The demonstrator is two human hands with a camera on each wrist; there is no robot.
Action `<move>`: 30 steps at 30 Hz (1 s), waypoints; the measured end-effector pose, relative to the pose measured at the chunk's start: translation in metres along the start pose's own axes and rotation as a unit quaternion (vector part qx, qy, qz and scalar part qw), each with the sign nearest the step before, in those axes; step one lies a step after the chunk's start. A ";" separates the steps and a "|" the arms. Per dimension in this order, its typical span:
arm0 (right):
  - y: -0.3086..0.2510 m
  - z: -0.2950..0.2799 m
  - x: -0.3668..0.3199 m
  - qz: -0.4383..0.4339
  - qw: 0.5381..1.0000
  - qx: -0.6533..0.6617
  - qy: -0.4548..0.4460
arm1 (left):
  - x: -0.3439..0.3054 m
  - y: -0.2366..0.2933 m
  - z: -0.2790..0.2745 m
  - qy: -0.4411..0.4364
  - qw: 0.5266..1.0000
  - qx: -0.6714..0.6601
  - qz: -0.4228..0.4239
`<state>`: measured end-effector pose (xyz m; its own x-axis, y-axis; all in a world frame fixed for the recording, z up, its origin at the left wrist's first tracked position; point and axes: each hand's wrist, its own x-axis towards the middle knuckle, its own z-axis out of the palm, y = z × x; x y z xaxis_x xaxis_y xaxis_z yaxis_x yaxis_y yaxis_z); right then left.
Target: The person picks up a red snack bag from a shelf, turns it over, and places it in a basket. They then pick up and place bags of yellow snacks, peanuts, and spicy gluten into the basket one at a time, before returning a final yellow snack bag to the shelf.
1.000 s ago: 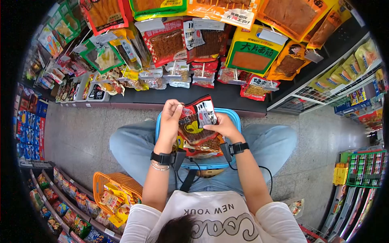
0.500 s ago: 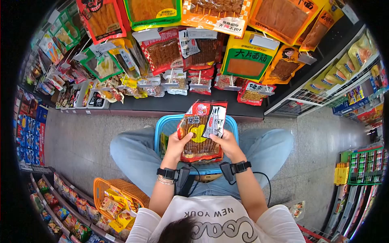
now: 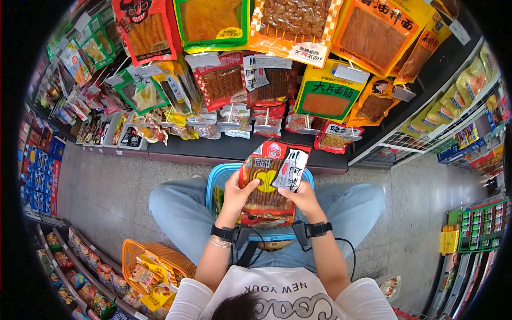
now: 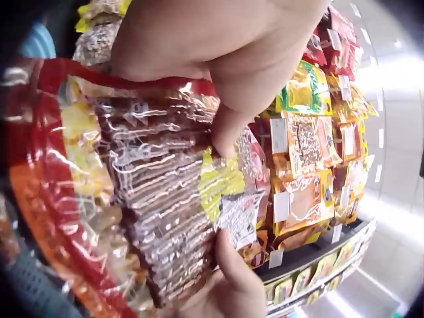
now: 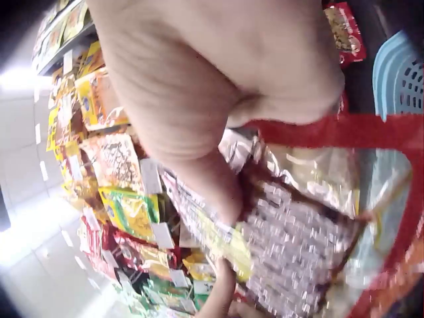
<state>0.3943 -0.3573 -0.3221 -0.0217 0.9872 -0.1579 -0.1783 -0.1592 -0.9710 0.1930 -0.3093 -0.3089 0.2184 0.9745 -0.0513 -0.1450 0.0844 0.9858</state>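
Observation:
A red-edged snack packet with a clear front, brown strips inside and a yellow printed shape is held up in front of me. My left hand grips its left side, thumb across the front. On the other side my right hand holds it the same way, thumb beside the white label. Both wrist views show each thumb lying on the shiny film, with the fingers behind hidden. Under the packet is a blue plastic basket between the knees, with other packets partly visible in it.
Hanging snack bags fill the rack ahead, above a dark shelf ledge. An orange basket with yellow packets stands at the lower left. Shelves of packaged goods line the left side, and a green rack stands at the right.
The left hand has moved from the packet's top corner down to its side. The packet, earlier tilted over the basket, has turned its front towards me and now leans slightly clockwise.

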 end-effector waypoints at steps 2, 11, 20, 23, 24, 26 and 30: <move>0.001 0.007 0.002 0.039 0.992 -0.077 0.091 | 0.010 -0.019 -0.007 0.040 0.986 0.140 0.086; 0.003 0.063 -0.007 -0.202 0.952 -0.220 0.072 | 0.003 -0.002 0.022 -0.021 0.998 0.034 -0.055; 0.008 0.022 0.011 -0.174 0.966 -0.111 0.159 | 0.001 -0.006 -0.007 0.046 0.988 -0.127 -0.070; 0.002 0.012 0.006 -0.001 0.999 -0.002 0.040 | -0.001 -0.002 -0.010 0.039 0.990 -0.109 -0.077; 0.000 0.012 0.004 0.004 0.999 -0.001 0.038 | -0.002 -0.002 -0.011 0.037 0.991 -0.103 -0.077; -0.003 0.013 0.000 0.012 0.999 0.001 0.034 | -0.002 0.000 -0.014 0.020 0.991 -0.101 -0.082; -0.007 0.013 -0.003 0.020 0.999 0.026 -0.012 | -0.001 0.000 -0.015 -0.013 0.991 -0.093 -0.091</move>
<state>0.3829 -0.3593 -0.3129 -0.0532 0.9800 -0.1919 -0.2283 -0.1991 -0.9530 0.1784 -0.3069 -0.3113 0.2827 0.9338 -0.2194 -0.2754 0.2982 0.9139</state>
